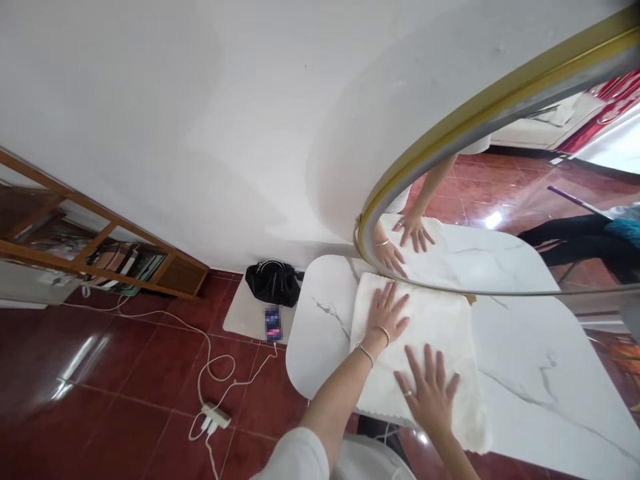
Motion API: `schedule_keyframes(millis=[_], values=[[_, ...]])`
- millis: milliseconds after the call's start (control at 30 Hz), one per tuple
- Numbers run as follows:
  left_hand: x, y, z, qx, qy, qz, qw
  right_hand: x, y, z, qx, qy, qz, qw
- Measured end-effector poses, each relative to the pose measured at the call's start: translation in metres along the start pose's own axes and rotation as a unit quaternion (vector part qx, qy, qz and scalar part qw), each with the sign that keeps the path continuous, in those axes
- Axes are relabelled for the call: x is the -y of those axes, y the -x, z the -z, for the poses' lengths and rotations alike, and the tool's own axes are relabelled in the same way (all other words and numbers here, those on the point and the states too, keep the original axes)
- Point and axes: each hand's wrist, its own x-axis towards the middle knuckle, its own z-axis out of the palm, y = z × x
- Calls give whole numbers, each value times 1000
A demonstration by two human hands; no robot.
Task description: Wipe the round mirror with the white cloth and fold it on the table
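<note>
A white cloth (440, 320) lies spread over the marbled white tabletop (540, 360), its near edge hanging past the table's front. My left hand (386, 313), with bracelets at the wrist, rests flat on the cloth's upper left part, fingers spread. Lower and to the right, my right hand (431, 388) presses flat on the same cloth with its fingers apart and a ring on one of them. Neither hand grips anything. Both hands and the cloth also appear reflected in the mirror.
A large gold-framed mirror (500, 220) stands at the table's back edge against the wall. Left on the floor are a black bag (273, 281), a phone (273, 324) on a charging cable, and a power strip (216, 415) with trailing cords. A wooden shelf (105, 233) stands far left.
</note>
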Motion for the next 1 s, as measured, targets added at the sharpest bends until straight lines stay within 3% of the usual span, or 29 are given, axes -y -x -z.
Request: schedule_keyframes(millis=[267, 367, 533, 633, 700, 833, 1000], values=[[83, 10, 47, 13, -18, 9, 1000, 91, -25, -5, 29, -6, 5, 1000], [108, 19, 61, 16, -27, 22, 999, 112, -32, -7, 16, -31, 23, 999], [123, 57, 75, 7, -54, 88, 995, 106, -44, -7, -17, -152, 44, 987], [125, 76, 77, -3, -74, 118, 990, 94, -68, -11, -83, -198, 48, 975], [125, 80, 76, -8, -89, 118, 989, 89, -91, -17, -103, -174, 52, 978], [129, 71, 75, -19, -99, 114, 988, 89, -138, -34, -70, -100, 75, 990], [144, 40, 79, -27, -91, 126, 987, 97, -187, -53, -65, -69, 73, 993]])
